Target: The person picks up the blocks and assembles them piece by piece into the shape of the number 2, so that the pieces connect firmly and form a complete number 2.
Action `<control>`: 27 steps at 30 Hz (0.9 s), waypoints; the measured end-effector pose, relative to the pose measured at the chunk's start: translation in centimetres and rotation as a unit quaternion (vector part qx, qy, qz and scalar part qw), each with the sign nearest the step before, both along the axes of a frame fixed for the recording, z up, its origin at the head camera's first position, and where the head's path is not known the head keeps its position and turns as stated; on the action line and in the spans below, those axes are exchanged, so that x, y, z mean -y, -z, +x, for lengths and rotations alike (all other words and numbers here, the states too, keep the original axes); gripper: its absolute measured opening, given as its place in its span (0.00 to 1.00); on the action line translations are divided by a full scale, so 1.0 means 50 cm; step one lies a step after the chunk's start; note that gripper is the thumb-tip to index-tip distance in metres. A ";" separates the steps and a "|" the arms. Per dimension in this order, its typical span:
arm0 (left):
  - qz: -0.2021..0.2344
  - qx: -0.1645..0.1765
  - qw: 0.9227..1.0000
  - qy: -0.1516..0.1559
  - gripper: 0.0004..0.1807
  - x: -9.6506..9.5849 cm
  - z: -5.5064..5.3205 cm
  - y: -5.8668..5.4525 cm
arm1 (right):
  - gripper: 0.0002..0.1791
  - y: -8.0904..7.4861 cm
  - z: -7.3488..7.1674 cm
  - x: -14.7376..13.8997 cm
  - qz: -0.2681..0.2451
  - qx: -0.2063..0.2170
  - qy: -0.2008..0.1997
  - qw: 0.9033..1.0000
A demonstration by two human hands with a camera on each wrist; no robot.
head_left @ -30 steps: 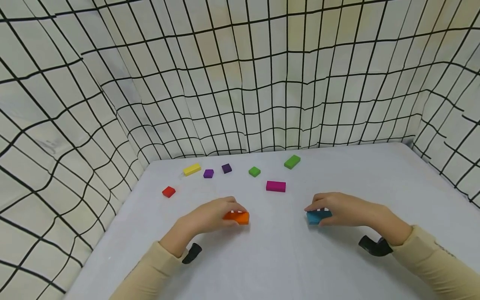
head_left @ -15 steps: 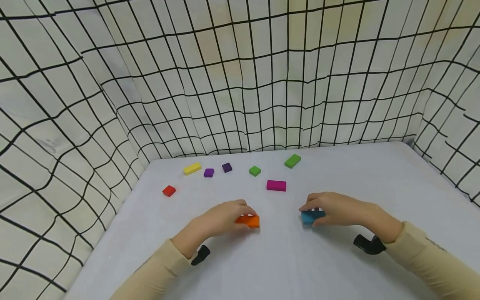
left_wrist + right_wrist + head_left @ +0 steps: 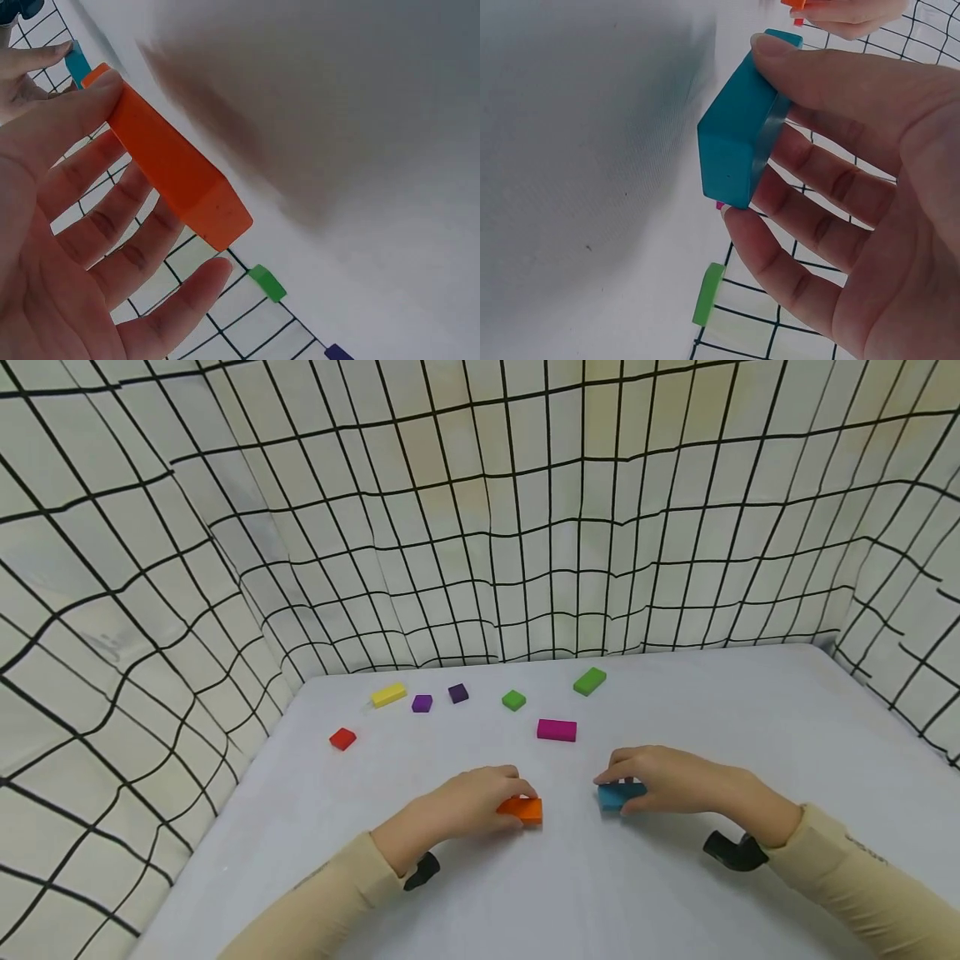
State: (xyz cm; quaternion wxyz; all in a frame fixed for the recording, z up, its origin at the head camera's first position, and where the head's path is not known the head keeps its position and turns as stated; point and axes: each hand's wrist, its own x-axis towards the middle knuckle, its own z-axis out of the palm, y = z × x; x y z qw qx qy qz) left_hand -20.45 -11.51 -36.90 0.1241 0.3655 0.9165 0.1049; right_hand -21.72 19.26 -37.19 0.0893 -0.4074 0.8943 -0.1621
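Observation:
My left hand grips an orange block between thumb and fingers, low over the white table. In the left wrist view the thumb presses one long side of the orange block, and a shadow lies on the cloth beside it. To the right, my right hand pinches a blue block; the right wrist view shows the thumb on one side of the blue block and fingers on the other. The two blocks face each other across a gap.
Farther back lie a magenta block, a long green block, a small green block, a dark purple block, a purple block, a yellow block and a red block. Black netting surrounds the table.
My left hand has carried the orange block rightward and slightly nearer to me. My right hand has shifted a little left with the blue block, so the gap between them has narrowed.

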 end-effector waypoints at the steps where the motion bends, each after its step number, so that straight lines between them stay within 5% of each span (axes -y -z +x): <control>1: -0.001 0.000 1.000 0.001 0.18 -0.003 0.000 -0.001 | 0.24 0.001 -0.001 0.001 0.000 0.000 0.000 1.000; 27: -0.015 0.010 1.000 0.011 0.20 -0.039 0.006 0.004 | 0.24 0.011 0.007 0.041 0.006 0.024 -0.014 1.000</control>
